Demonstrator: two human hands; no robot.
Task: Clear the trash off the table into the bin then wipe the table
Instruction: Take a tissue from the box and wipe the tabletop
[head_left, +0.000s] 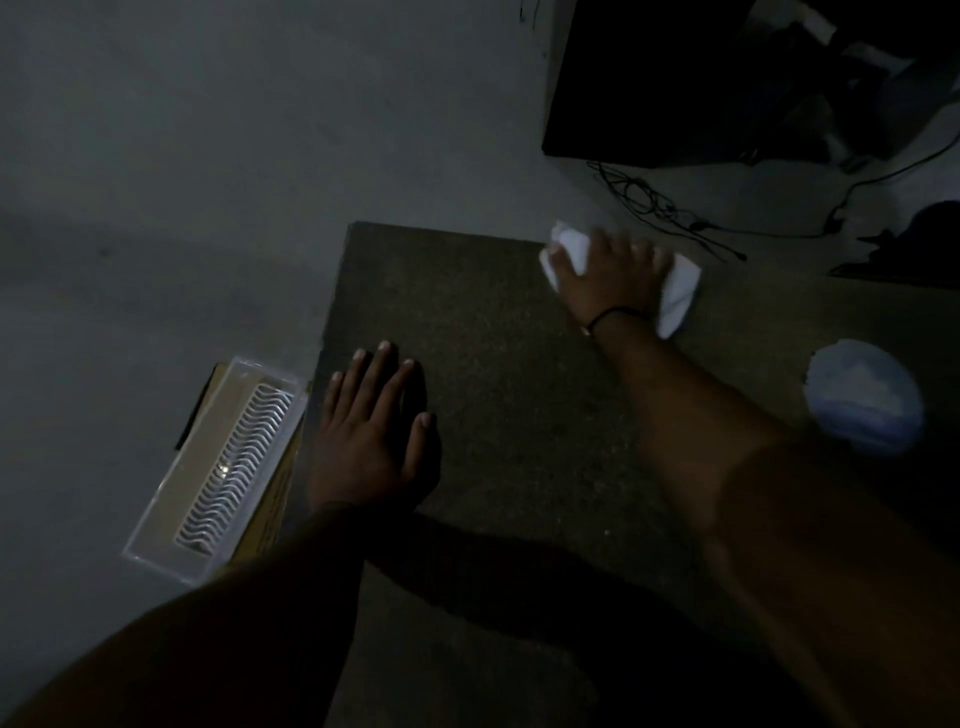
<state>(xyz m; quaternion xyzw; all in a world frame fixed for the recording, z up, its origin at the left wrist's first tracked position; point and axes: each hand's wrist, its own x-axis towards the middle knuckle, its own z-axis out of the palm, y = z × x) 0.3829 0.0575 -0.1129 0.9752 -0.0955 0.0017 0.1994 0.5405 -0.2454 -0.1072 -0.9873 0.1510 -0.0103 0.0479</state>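
Observation:
The scene is dim. A dark speckled table (509, 395) fills the middle. My right hand (610, 275) presses a white cloth (678, 291) flat against the table's far edge, fingers spread over it; a thin black band circles the wrist. My left hand (371, 431) lies flat and open on the table's left edge, holding nothing. A pale blue-white crumpled item (865, 397) rests on the table at the right, near my right forearm.
Left of the table, a clear plastic box (223, 467) with a white wavy rack sits on a cardboard box on the grey floor. A dark cabinet (701, 78) and tangled black cables (670, 208) lie beyond the far edge.

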